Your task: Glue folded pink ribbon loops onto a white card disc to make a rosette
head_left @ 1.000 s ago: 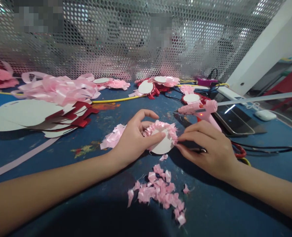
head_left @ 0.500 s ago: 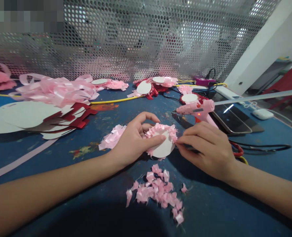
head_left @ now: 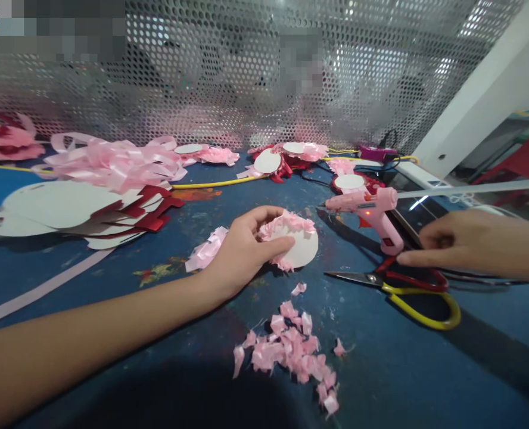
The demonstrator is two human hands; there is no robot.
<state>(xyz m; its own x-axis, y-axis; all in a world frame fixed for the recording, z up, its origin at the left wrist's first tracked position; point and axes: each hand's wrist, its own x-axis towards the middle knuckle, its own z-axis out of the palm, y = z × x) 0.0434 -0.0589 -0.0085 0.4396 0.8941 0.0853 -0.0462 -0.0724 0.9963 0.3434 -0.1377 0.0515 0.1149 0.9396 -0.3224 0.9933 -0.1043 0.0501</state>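
My left hand [head_left: 253, 244] grips a white card disc [head_left: 304, 250] trimmed along part of its edge with pink ribbon bits; the thumb lies on its white face. To the right, my right hand [head_left: 447, 244] is empty, its thumb stretched out and its other fingers curled apart from it. It hovers by the handle of a pink glue gun [head_left: 366, 205], which stands with a small orange light lit. Scissors [head_left: 419, 292] with one red and one yellow handle lie just below that hand. Cut pink ribbon scraps [head_left: 291, 345] are piled in front.
At left lie stacked white and red card cutouts [head_left: 59, 208] and a heap of pink ribbon [head_left: 117, 161]. Finished-looking rosettes [head_left: 268, 161] line the back, beside a yellow cord [head_left: 202, 186]. A perforated metal screen [head_left: 229, 77] closes off the far side.
My right hand has left the disc's edge and moved right, toward the glue gun's handle. The scissors now show fully. One ribbon scrap lies newly below the disc.
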